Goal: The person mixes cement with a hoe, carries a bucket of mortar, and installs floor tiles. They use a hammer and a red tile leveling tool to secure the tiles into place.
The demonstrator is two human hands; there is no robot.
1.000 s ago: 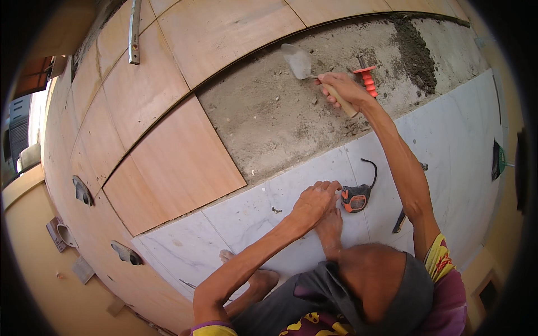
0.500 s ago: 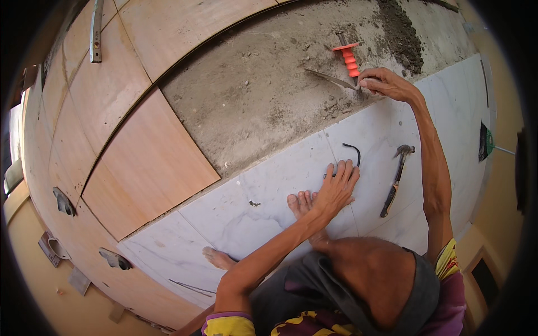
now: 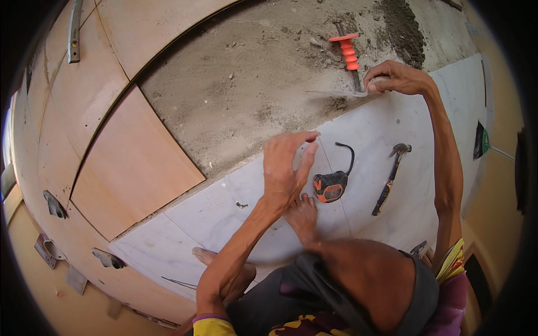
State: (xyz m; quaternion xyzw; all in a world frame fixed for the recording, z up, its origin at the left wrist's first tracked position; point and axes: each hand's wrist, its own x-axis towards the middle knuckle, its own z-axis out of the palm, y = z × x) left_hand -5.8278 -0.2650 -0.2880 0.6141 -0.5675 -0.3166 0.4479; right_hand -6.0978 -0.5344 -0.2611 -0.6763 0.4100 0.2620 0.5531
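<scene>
Now R hand [image 3: 395,78] fingers clamped on trowel [image 3: 336,94], L hand [image 3: 286,168] fingers apart (near tape measure [image 3: 330,186])

Your right hand [image 3: 395,77] gripped a trowel [image 3: 335,93] at its handle end; the thin grey blade lay nearly flat, pointing to your left over the mortar bed [image 3: 252,95], just past the edge of the white tile [image 3: 392,120]. The blade was blurred, so its exact shape could not be told. Its handle was hidden inside your fist. Beside the trowel, touching or just behind it, lay a chisel [image 3: 348,53] with an orange grip and a dark steel shank, pointing away from you across the mortar bed.
</scene>
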